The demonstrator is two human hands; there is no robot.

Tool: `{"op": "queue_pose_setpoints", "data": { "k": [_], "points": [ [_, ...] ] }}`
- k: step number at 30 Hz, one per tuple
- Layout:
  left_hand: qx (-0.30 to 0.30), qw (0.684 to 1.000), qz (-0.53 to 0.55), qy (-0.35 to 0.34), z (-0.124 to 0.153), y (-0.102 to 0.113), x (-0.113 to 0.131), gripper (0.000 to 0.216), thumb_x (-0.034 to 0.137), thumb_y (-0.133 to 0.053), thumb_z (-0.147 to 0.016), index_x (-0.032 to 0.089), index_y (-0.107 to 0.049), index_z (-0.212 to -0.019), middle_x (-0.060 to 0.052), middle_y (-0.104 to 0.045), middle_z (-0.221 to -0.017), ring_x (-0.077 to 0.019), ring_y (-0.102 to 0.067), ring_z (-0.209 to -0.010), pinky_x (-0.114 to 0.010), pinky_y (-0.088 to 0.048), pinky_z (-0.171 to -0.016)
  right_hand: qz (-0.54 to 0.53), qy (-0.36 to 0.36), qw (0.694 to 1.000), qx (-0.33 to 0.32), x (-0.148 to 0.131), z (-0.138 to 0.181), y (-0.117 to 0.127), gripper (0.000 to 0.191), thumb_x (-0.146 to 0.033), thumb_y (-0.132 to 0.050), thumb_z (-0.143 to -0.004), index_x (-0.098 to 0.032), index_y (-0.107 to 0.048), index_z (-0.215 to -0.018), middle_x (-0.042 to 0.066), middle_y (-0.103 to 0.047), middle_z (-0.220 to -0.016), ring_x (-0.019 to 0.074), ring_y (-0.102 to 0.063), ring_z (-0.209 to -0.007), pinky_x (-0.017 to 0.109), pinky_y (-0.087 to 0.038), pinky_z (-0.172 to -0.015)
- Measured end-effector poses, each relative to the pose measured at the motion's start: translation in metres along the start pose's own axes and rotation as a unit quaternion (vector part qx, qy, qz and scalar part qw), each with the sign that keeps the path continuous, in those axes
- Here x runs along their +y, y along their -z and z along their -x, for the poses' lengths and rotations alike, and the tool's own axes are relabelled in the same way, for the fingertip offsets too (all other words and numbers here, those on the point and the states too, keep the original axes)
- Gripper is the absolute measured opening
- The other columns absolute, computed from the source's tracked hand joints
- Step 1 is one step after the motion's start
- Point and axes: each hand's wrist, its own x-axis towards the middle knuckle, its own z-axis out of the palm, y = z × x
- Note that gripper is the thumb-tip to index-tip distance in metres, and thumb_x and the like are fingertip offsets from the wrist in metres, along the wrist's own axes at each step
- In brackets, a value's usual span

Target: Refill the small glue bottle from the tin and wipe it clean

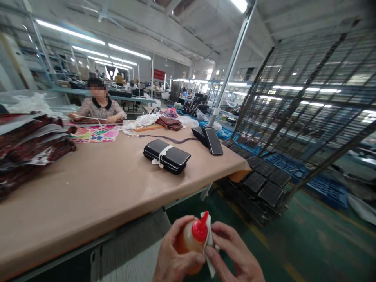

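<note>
In front of the table's near edge, my left hand (176, 252) is wrapped round a squeeze bottle (190, 242) with a red nozzle cap and orange-brown contents. My right hand (235, 254) pinches a white cloth or paper piece (209, 244) against the bottle's right side. Part of that white piece is hidden by the fingers. Beyond both hands, a stack of black wallet-like cases (167, 154), tied with a white strip, lies on the brown-covered table (108, 176).
More black cases (214, 141) lie near the table's right corner. A dark reddish stack (32, 149) is at the left. Across the table sits a person (100, 102) with a colourful printed sheet (96, 134). A wire rack (293, 98) leans at the right, above dark panels (270, 194).
</note>
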Motion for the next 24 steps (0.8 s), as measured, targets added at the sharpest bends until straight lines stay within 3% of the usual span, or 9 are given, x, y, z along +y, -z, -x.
{"op": "queue_pose_setpoints", "data": {
  "k": [3,7,14,18,24],
  "points": [
    [0.035,0.999,-0.028,-0.004,-0.025,-0.010,0.000,0.066,0.031,-0.089,-0.040,0.020,-0.066,-0.100,-0.006,-0.068,-0.099,-0.0260,-0.061,-0.091,-0.030,-0.048,-0.078,-0.019,-0.045,0.999,-0.002,0.011,-0.016,-0.002,0.021,-0.023,-0.056,-0.084,-0.028,-0.069,-0.099,0.004,-0.061,-0.103,0.0165,-0.059,-0.095,0.024,-0.046,-0.083],
    [0.064,0.997,-0.043,-0.009,-0.056,-0.016,-0.007,0.063,0.032,-0.089,-0.041,0.020,-0.067,-0.099,-0.006,-0.069,-0.098,-0.0261,-0.062,-0.091,-0.030,-0.048,-0.080,-0.012,-0.052,0.998,-0.012,0.036,-0.038,-0.004,0.022,-0.021,-0.056,-0.083,-0.027,-0.068,-0.101,0.004,-0.062,-0.103,0.0170,-0.060,-0.095,0.025,-0.049,-0.082],
    [0.129,0.990,-0.049,-0.042,-0.109,-0.029,-0.035,0.063,0.033,-0.088,-0.045,0.019,-0.065,-0.102,-0.007,-0.070,-0.101,-0.0261,-0.062,-0.094,-0.028,-0.048,-0.081,0.026,0.072,0.986,-0.150,0.108,-0.099,0.014,0.031,-0.013,-0.052,-0.084,-0.028,-0.064,-0.108,0.005,-0.064,-0.105,0.0143,-0.061,-0.096,0.021,-0.052,-0.078],
    [0.160,0.984,-0.050,-0.061,-0.150,-0.059,-0.061,0.062,0.033,-0.086,-0.049,0.018,-0.064,-0.105,-0.008,-0.069,-0.104,-0.0267,-0.061,-0.096,-0.030,-0.048,-0.083,0.026,0.159,0.973,-0.165,0.159,-0.140,0.038,0.034,-0.009,-0.049,-0.084,-0.026,-0.063,-0.110,0.006,-0.065,-0.100,0.0160,-0.062,-0.093,0.024,-0.054,-0.077],
    [0.196,0.977,-0.049,-0.067,-0.217,-0.124,-0.097,0.062,0.030,-0.087,-0.050,0.018,-0.063,-0.106,-0.009,-0.069,-0.106,-0.0267,-0.062,-0.097,-0.030,-0.048,-0.084,-0.032,0.209,0.956,-0.206,0.239,-0.202,0.086,0.035,-0.003,-0.046,-0.084,-0.023,-0.060,-0.109,0.005,-0.066,-0.101,0.0159,-0.058,-0.095,0.027,-0.053,-0.081]
  ]
}}
